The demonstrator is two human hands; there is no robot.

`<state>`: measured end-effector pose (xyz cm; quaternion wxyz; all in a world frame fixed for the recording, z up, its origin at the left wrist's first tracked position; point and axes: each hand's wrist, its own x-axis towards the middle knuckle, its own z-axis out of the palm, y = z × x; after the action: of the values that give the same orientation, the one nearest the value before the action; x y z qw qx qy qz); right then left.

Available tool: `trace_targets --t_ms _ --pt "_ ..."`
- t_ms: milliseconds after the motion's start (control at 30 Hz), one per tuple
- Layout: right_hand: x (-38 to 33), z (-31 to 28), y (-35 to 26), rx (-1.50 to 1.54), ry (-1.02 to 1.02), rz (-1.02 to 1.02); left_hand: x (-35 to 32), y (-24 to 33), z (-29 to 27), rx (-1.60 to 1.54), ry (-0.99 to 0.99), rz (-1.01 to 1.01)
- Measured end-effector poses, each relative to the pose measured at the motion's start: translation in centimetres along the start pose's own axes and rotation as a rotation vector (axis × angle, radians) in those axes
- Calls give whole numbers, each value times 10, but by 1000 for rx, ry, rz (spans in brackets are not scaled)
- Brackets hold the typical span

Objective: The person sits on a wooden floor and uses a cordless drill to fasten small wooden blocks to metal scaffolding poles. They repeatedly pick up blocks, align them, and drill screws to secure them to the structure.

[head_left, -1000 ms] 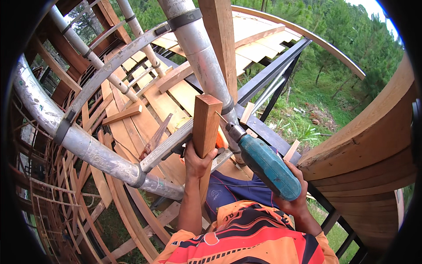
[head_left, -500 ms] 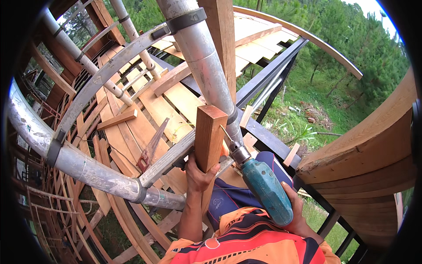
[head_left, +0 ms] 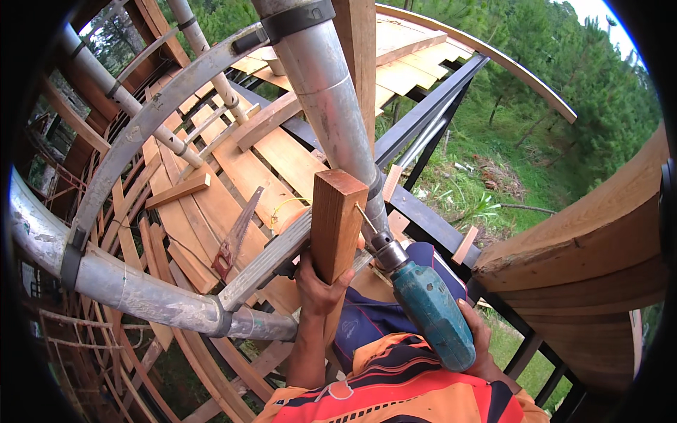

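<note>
My left hand is wrapped round a reddish wooden beam, its thumb across the near face. The beam stands on end in front of me, its cut top facing up. In my right hand is a teal power drill, gripped from its right side; most of those fingers are hidden behind the drill's body. From the metal chuck a thin drill bit slants up to the beam's right face near the top. The bit's tip touches that face or has entered it.
Metal scaffold tubes pass just beyond the beam and curve round on the left. A handsaw lies on the wooden planks. Gaps open between the planks. Dark steel beams and a grassy slope are on the right.
The drill has shifted slightly down and to the right, and more of the bit shows between chuck and beam. Both hands keep their hold. The whole view has shifted slightly.
</note>
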<state>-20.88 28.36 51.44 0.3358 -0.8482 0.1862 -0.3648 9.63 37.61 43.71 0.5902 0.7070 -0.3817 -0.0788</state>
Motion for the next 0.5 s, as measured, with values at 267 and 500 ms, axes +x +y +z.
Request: trace_targets --t_ms 267,500 --pt "-38 11 26 203 -105 426 -2 1 -2 26 -1 -1" --pt "-15 7 12 32 -28 136 0 4 2 -27 3 -26"
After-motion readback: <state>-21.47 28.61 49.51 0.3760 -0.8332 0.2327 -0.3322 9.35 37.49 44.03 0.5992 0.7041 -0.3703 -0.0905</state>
